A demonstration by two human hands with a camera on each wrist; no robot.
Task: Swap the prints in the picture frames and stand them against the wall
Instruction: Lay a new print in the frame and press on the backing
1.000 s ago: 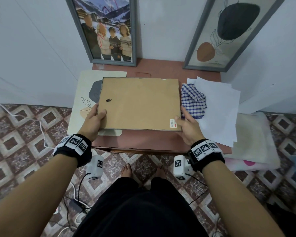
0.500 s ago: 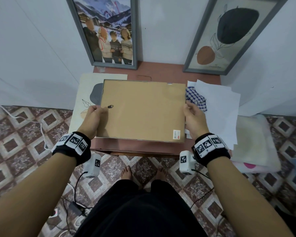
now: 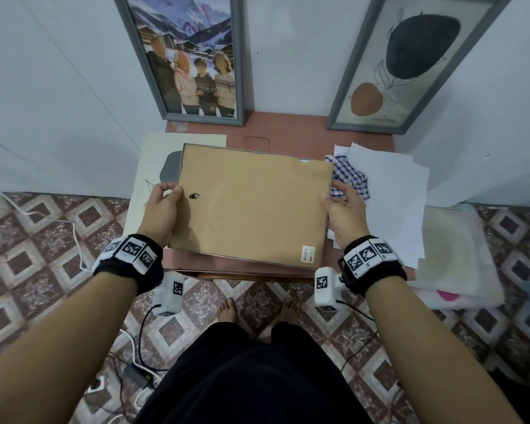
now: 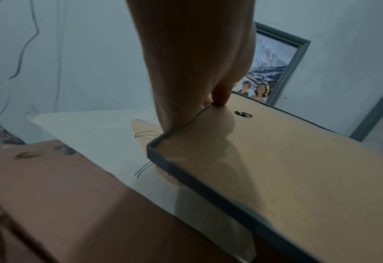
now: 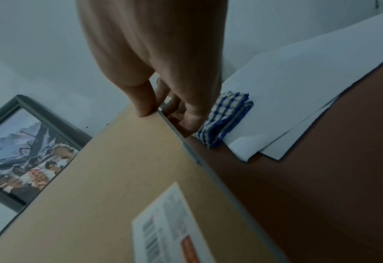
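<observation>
A picture frame (image 3: pixel 254 206) with its brown backing board up is held over the red-brown table (image 3: pixel 288 139). My left hand (image 3: pixel 162 203) pinches its left edge (image 4: pixel 181 128), thumb on top near the small black hanger (image 3: pixel 194 196). At the frame's right edge (image 5: pixel 174 131), my right hand (image 3: pixel 340 206) grips with the thumb on the board and the fingers under it. A loose abstract print (image 3: pixel 153 166) lies on the table under the frame's left side. Two grey-framed pictures lean on the wall: a family snow photo (image 3: pixel 190 56) and an abstract print (image 3: pixel 410 62).
A blue checked cloth (image 3: pixel 349 175) and several white paper sheets (image 3: pixel 395 197) lie at the table's right. Cushions (image 3: pixel 453 255) sit on the floor to the right. Cables (image 3: pixel 74 234) and a power adapter (image 3: pixel 135 377) lie on the tiled floor at the left.
Both hands slid up the frame's side edges from its near corners. The frame lifted off the table and tilted slightly clockwise.
</observation>
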